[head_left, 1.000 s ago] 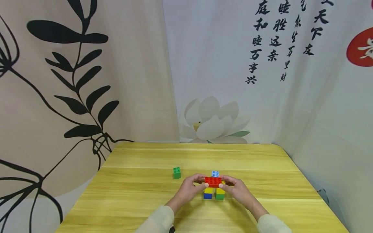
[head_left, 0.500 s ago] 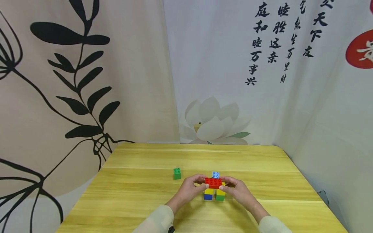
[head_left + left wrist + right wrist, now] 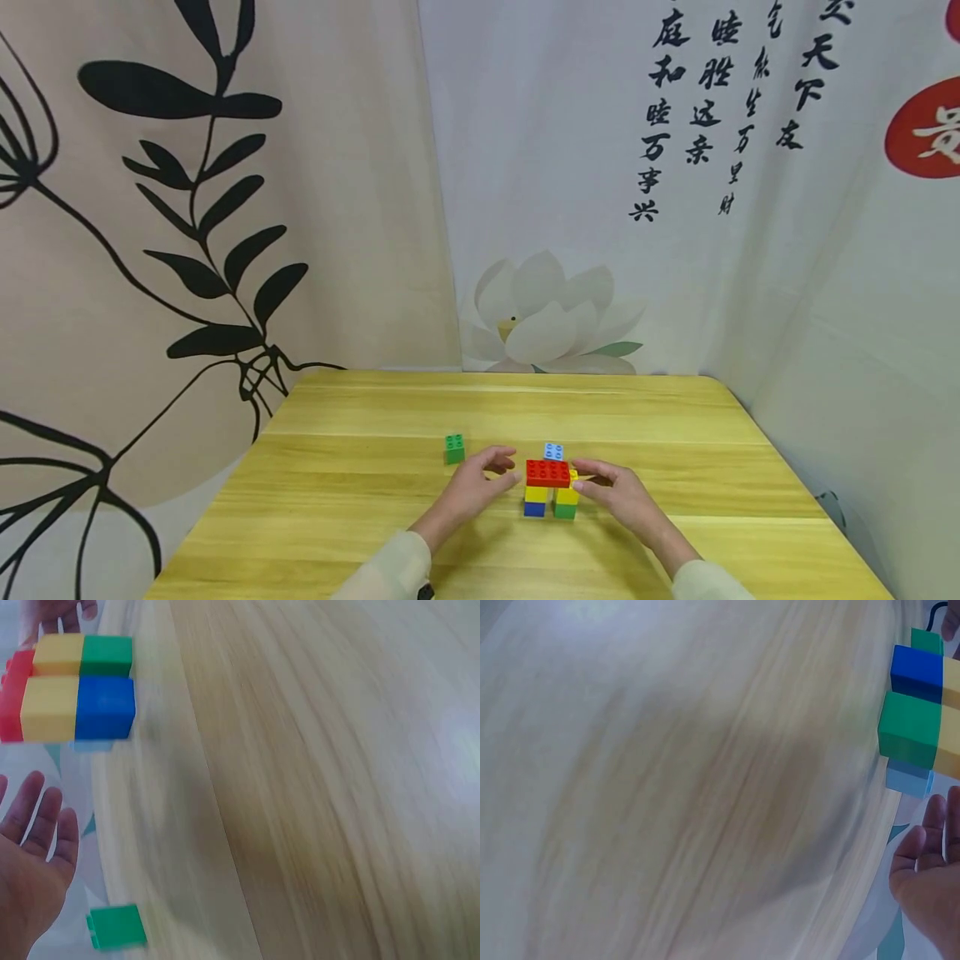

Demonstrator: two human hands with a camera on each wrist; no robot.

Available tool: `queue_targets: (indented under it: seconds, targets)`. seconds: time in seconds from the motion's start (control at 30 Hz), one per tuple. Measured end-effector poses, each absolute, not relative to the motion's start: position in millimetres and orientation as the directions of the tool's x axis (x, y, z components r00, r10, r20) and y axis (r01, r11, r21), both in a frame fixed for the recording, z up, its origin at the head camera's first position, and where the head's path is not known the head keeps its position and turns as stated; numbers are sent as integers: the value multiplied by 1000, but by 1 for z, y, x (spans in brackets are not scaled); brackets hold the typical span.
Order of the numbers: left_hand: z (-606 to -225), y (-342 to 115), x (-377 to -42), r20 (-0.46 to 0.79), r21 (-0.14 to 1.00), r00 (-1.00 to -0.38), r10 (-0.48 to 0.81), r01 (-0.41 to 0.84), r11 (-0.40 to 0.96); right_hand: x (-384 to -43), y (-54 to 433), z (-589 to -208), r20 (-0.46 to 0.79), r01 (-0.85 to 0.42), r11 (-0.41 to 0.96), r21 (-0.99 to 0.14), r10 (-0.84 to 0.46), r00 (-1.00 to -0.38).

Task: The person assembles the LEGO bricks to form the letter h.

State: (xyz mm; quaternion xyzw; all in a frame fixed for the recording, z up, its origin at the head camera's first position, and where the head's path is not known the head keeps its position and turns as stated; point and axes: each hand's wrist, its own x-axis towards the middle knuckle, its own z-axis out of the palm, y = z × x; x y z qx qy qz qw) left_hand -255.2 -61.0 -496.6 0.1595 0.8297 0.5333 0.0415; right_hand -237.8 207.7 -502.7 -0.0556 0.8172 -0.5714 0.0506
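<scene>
A red toy building brick (image 3: 547, 473) lies across two short columns like a bridge. The left column is a yellow brick (image 3: 536, 494) over a blue brick (image 3: 106, 708); the right one is a yellow brick (image 3: 567, 497) over a green brick (image 3: 910, 730). My left hand (image 3: 480, 486) is off to the left of the bridge, fingers relaxed and holding nothing. At the right end of the red brick, my right hand (image 3: 621, 493) hovers with its fingertips close by, loosely bent around no object. Behind the bridge, a light-blue brick (image 3: 553, 451) is partly hidden.
A loose green brick (image 3: 454, 448) stands on the wooden table (image 3: 337, 500), behind and left of the bridge. Printed curtains (image 3: 360, 208) hang beyond the table's far edge.
Both hands held the red brick by its ends before. The left hand has let go and drawn away to the left; the right has loosened slightly outward. The red brick stays on the columns.
</scene>
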Motion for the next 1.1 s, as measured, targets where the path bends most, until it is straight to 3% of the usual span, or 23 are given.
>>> queue_targets:
  seconds: [0.7,1.1]
  targets:
    - [-489,-132,-291,163,929,-987,13,158,334,-236,211,-509,-47,-14,333,-943,-176,-983]
    - [-503,-144,-302,117,932,-993,2,111,346,-237,209,-508,-53,-3,293,-956,-185,-981]
